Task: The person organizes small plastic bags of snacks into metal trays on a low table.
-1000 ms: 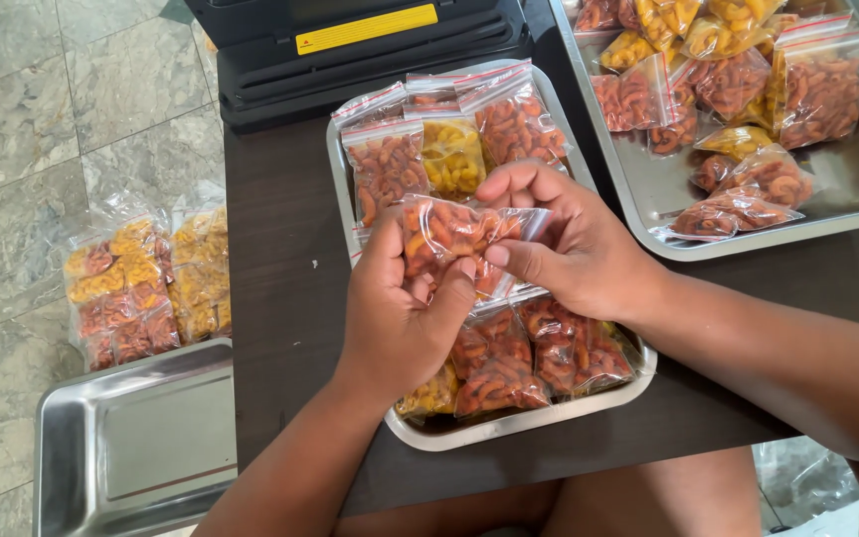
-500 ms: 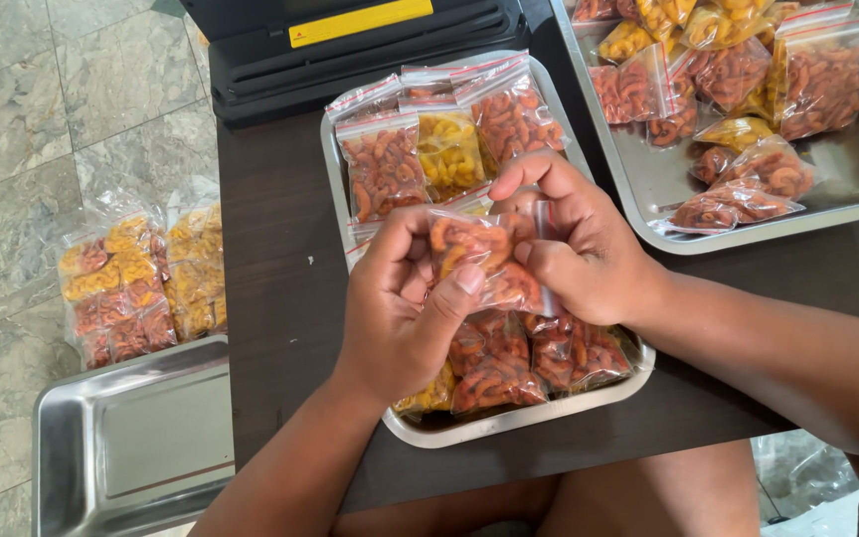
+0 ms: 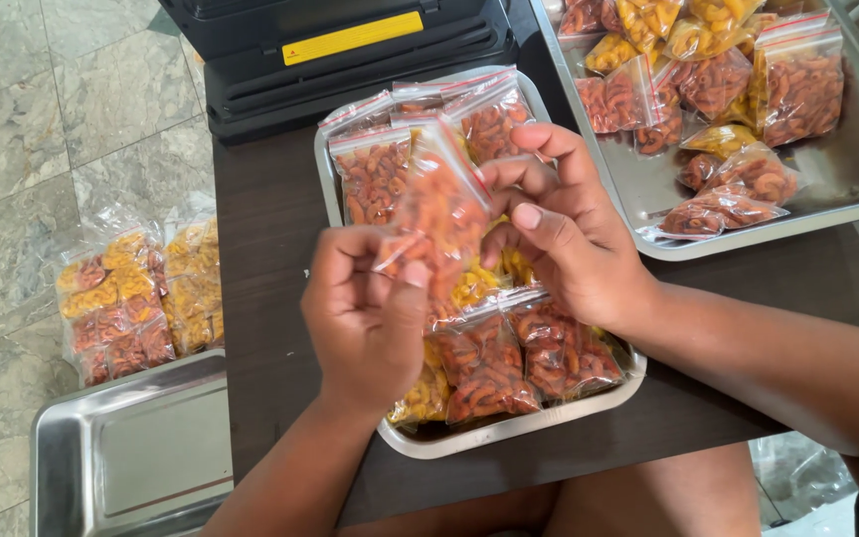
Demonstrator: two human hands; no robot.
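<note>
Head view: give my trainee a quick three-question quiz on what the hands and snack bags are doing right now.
1. True or false: both hands grip one small clear plastic bag of orange-red snacks.
2. Where is that bag? A) raised over the middle steel tray B) flat on the floor C) in the upper-right steel tray
3. What lies on the stone floor at left?

Key: 1 true: left hand and right hand pinch it. 2 A. 3 A stack of filled snack bags and an unfilled steel tray.
</note>
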